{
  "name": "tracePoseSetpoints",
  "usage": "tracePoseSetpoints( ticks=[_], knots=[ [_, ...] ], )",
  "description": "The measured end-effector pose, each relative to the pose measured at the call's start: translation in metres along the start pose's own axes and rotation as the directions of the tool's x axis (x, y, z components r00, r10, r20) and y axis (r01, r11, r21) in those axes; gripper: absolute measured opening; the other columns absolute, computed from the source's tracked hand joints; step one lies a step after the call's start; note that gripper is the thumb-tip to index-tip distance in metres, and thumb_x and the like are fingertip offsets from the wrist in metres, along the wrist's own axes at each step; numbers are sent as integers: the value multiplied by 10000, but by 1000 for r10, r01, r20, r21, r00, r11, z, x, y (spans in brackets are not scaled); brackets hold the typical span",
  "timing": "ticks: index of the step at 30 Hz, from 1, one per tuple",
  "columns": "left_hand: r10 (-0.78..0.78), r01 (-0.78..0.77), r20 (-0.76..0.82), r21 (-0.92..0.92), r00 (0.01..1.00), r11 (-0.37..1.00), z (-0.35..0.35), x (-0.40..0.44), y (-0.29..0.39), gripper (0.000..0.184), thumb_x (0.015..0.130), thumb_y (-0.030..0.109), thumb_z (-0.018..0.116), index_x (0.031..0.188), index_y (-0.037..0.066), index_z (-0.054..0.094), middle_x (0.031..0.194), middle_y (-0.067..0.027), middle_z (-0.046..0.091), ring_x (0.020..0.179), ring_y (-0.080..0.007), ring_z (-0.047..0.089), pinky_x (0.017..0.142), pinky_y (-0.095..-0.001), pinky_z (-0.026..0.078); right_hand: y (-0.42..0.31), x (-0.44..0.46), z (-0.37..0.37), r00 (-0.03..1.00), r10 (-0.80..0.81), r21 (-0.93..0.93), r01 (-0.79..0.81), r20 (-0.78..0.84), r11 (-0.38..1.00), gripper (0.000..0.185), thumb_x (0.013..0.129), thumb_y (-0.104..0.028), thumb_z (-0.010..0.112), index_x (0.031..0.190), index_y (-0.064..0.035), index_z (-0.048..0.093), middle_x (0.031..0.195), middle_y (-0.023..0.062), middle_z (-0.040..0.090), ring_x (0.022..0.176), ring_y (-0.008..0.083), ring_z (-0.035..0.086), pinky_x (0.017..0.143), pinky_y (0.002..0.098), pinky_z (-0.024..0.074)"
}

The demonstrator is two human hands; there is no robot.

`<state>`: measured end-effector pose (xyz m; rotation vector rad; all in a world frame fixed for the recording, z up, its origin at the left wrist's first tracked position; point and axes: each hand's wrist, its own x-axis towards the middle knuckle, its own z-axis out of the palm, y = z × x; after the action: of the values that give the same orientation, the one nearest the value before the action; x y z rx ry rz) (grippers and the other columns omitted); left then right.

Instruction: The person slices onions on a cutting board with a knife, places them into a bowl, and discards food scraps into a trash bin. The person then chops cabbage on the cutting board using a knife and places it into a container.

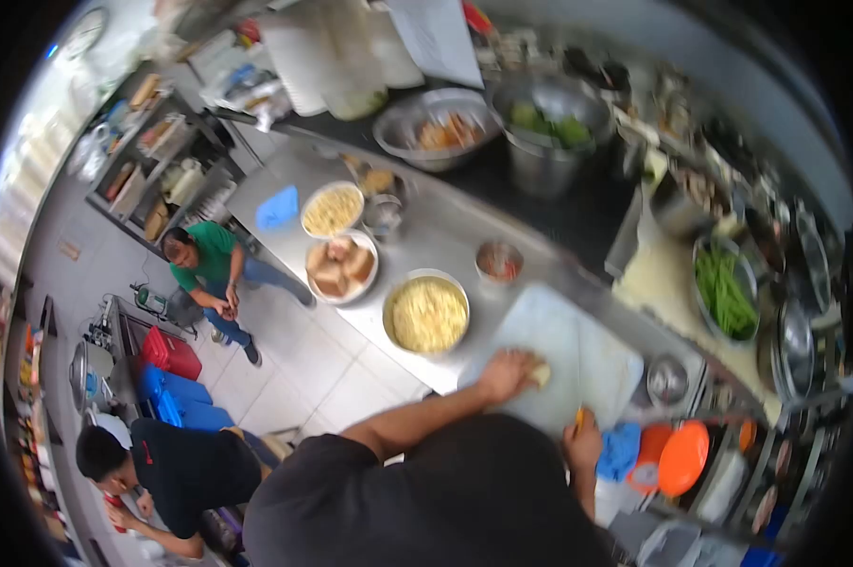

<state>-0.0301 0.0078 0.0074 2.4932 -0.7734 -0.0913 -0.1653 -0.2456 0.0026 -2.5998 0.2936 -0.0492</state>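
Observation:
A white cutting board (566,345) lies on the steel counter in front of me. On its left part, my left hand (511,375) has its fingers on a small pale piece of food (541,375). My right hand (582,437) is closed around the yellow-orange handle of a knife (579,414) at the board's near right edge; the blade is hard to make out. Left of the board stands a metal bowl of chopped pale yellow food (428,316). A small metal bowl with reddish contents (498,262) sits behind the board.
Bowls with bread pieces (341,268) and pale food (333,210) stand farther left. Green pods fill a bowl (726,291) at right. Blue cloth (619,452) and an orange lid (683,458) are beside my right hand. Two people (204,269) (176,468) are at left.

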Motion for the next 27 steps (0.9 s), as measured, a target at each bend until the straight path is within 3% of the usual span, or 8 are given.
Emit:
tracePoseSetpoints(
  ticks=[1,3,4,6,9,14,21,27],
  knots=[
    [38,-35,-53,57,998,998,7,1,-8,526,917,361,717,1400,166,642,1328,-125,671,1236,-315,603,1057,-473,436,-1,5,-4,990,107,6,-108,91,994,468,952,-213,583,1388,-62,503,981,290,704,868,493,692,732,583,542],
    [-70,70,-66,-3,995,998,10,8,-14,450,891,349,734,1299,160,710,1221,-108,720,1184,-317,626,1035,-487,442,-16,0,-18,996,89,84,-87,-24,993,390,981,-222,562,1342,-80,524,928,290,698,825,508,680,681,590,528],
    [-92,92,-56,3,994,996,-5,12,-6,448,879,317,751,1303,177,713,1271,-120,692,1191,-320,616,1016,-480,447,-22,-2,-24,995,80,67,-76,-52,995,382,1008,-251,577,1343,-76,523,928,292,695,828,512,676,674,585,526],
    [-1,28,-247,108,969,994,-7,12,-5,427,907,345,757,1291,158,735,1239,-130,683,1116,-308,635,959,-465,467,-36,-8,-35,990,117,59,-113,-75,992,382,1052,-302,572,1340,-56,522,958,294,702,848,516,677,677,588,521],
    [-96,94,-149,-21,984,995,-6,14,-4,441,918,311,758,1319,132,719,1185,-153,650,1101,-320,621,931,-455,482,-26,-21,-27,994,87,49,-84,-67,995,431,1038,-308,598,1376,-65,490,918,282,712,844,498,686,701,580,529],
    [-1,-17,-100,-182,995,983,8,12,-17,471,936,276,749,1366,102,669,1162,-157,616,1069,-355,610,930,-459,517,-26,-31,-32,946,242,-16,-244,215,970,298,964,-259,623,1143,-43,526,829,258,698,801,471,691,698,579,532],
    [-66,54,-44,-231,997,971,0,16,21,544,961,305,735,1433,84,578,1186,-167,611,1079,-379,626,902,-487,539,-24,-34,-35,924,284,31,-301,258,953,283,956,-241,596,1107,-14,523,871,260,698,839,465,688,761,574,536],
    [-87,65,-94,-221,992,973,14,20,6,324,989,264,704,1281,124,686,1190,-153,627,1017,-343,653,870,-443,549,-32,-46,-34,936,276,35,-290,218,956,270,994,-258,583,1095,-14,529,884,246,699,849,450,695,757,564,543]
  ],
)
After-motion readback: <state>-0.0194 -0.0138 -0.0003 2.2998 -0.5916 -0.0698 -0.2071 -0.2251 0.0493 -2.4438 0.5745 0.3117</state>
